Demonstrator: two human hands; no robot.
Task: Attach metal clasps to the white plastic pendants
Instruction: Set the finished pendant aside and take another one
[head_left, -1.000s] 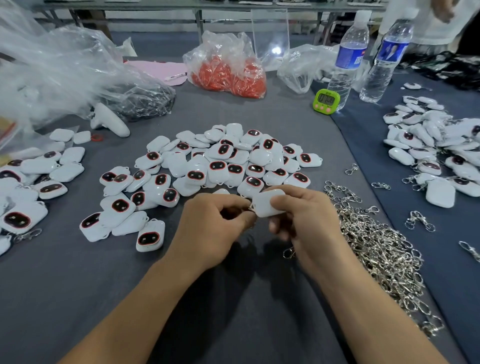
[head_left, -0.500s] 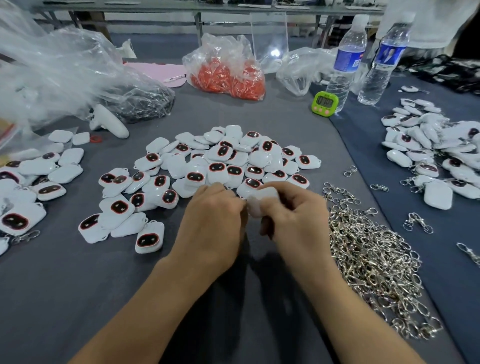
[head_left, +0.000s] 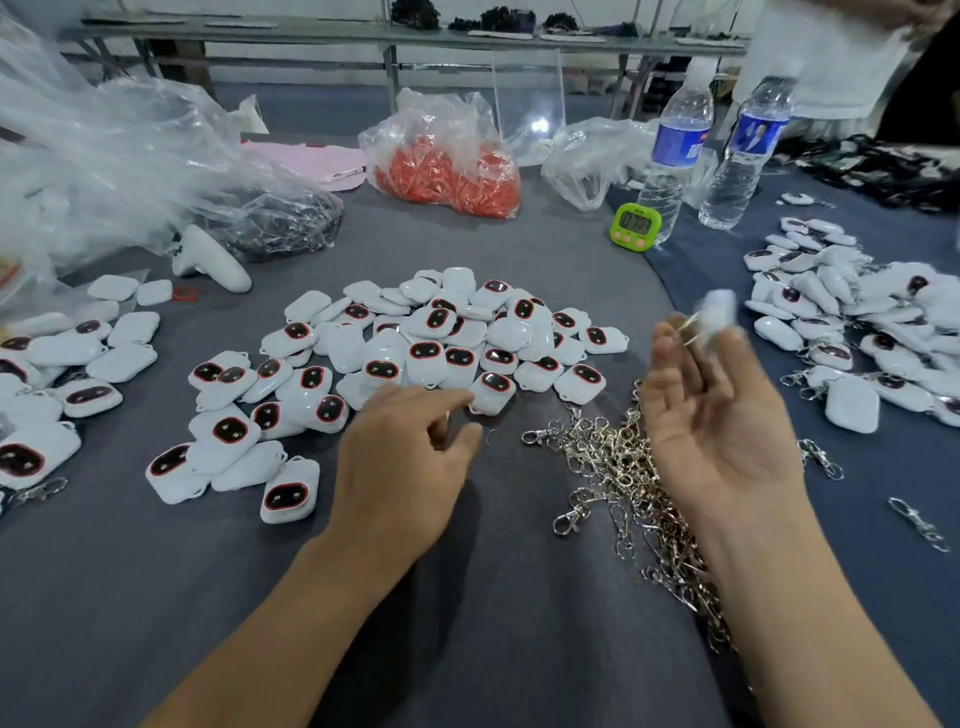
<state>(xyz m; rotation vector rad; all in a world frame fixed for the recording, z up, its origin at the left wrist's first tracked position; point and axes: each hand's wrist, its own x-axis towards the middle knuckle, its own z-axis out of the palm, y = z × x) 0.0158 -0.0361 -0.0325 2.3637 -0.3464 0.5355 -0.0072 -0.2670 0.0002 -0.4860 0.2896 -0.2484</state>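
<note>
Grip slack: left hand (head_left: 400, 457), right hand (head_left: 717, 415) palm-up near 1 blurred pendant (head_left: 719, 310).

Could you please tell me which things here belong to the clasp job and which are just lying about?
For the job: white pendants, metal clasps, pile of clasped pendants.
Lying about: water bottles, green timer, bag of orange pieces, white controller.

- You sit at a table (head_left: 519, 623) covered in grey cloth; a darker blue cloth (head_left: 857, 597) lies along its right
- Beyond your table a long grey bench (head_left: 311, 32) runs across the room on metal legs (head_left: 393, 78)
- Between the two you see blue-grey floor (head_left: 322, 106)
- Behind the bench the wall (head_left: 260, 8) is pale; the light is even, with one bright glare (head_left: 540, 124) on a clear panel (head_left: 527, 78)
</note>
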